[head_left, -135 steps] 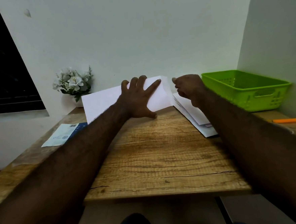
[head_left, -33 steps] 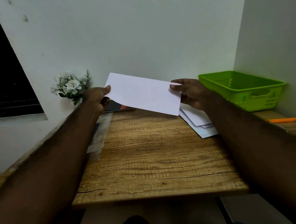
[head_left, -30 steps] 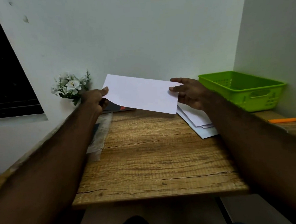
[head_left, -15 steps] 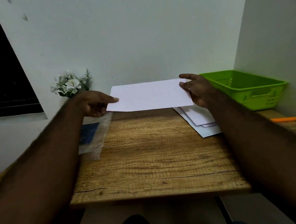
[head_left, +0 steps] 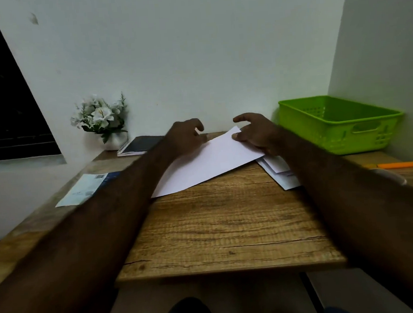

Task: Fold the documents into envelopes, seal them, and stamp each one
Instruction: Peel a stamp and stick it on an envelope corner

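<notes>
A white sheet of paper (head_left: 208,161) lies slanted on the wooden table (head_left: 225,228), its right end raised a little. My right hand (head_left: 257,135) pinches the sheet's far right corner, thumb on top and index finger lifted. My left hand (head_left: 187,135) hovers with curved fingers over the sheet's far left edge; its fingertips are near or on the paper, and motion blur hides any grip. A stack of white envelopes (head_left: 281,175) lies under and to the right of the sheet, partly covered by my right forearm.
A green plastic basket (head_left: 340,122) stands at the back right, with an orange pen (head_left: 396,165) in front of it. A potted white flower (head_left: 102,119) and a spiral notebook (head_left: 141,145) sit at the back left. A blue and white packet (head_left: 85,189) lies on the left.
The sheet, held in the air by both hands, has come down onto the table. My left hand left its left end and moved to the far edge.
</notes>
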The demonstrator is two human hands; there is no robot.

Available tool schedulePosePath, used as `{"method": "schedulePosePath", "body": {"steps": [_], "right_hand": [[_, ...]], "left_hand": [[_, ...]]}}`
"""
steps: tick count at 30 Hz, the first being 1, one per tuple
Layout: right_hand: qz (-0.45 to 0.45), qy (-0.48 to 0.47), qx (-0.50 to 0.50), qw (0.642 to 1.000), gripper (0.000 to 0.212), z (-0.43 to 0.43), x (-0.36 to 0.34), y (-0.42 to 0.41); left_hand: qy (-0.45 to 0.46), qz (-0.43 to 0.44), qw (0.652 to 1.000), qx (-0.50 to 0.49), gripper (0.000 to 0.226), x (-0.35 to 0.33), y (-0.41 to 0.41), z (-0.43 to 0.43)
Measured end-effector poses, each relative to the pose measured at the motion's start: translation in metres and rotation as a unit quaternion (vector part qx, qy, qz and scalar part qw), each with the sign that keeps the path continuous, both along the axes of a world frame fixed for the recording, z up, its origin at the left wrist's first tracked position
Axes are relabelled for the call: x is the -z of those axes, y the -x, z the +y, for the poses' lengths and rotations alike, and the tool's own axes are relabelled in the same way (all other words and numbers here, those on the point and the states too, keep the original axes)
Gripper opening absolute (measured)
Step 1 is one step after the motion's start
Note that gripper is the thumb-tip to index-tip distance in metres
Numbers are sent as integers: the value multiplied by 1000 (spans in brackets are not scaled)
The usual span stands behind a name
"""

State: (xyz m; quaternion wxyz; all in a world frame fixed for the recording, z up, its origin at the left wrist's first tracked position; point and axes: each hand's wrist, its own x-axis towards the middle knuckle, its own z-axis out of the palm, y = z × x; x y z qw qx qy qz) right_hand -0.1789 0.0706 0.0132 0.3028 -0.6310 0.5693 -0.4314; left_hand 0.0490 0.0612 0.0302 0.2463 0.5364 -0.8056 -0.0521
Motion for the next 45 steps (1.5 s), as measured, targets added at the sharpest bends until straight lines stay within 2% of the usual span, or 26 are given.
{"method": "schedulePosePath", "body": {"steps": [3, 7, 17, 21, 25, 27, 29, 32, 37, 45], "right_hand": [[130, 68, 26, 989, 57, 0, 2, -7], [198, 100, 38, 974, 59, -4, 3, -8], [149, 219, 99, 959, 21, 13, -34, -10], [81, 177, 45, 980, 13, 48, -53, -5], [207, 74, -69, 973, 10, 97, -69, 28], [269, 25, -80, 959, 10, 119, -72, 52], [294, 7, -58, 954, 9, 134, -69, 77], [279, 0, -26, 960, 8, 159, -60, 108], [285, 15, 21, 958, 8, 194, -53, 132], [350, -25, 50, 935, 18, 227, -52, 143]], "left_hand": [[10, -13, 1000, 17, 34, 12, 7, 3], [7, -53, 998, 21, 36, 22, 9, 2], [71, -142, 987, 35, 32, 29, 18, 8], [99, -144, 983, 64, 25, 16, 28, 21], [155, -151, 970, 111, 21, -8, 52, 47], [164, -140, 968, 131, 20, -19, 69, 60], [167, -125, 967, 148, 23, -24, 86, 70], [170, -76, 965, 188, 27, -23, 114, 87], [148, 50, 967, 199, 12, -17, 157, 123], [71, 111, 973, 192, 10, 15, 175, 146]]}}
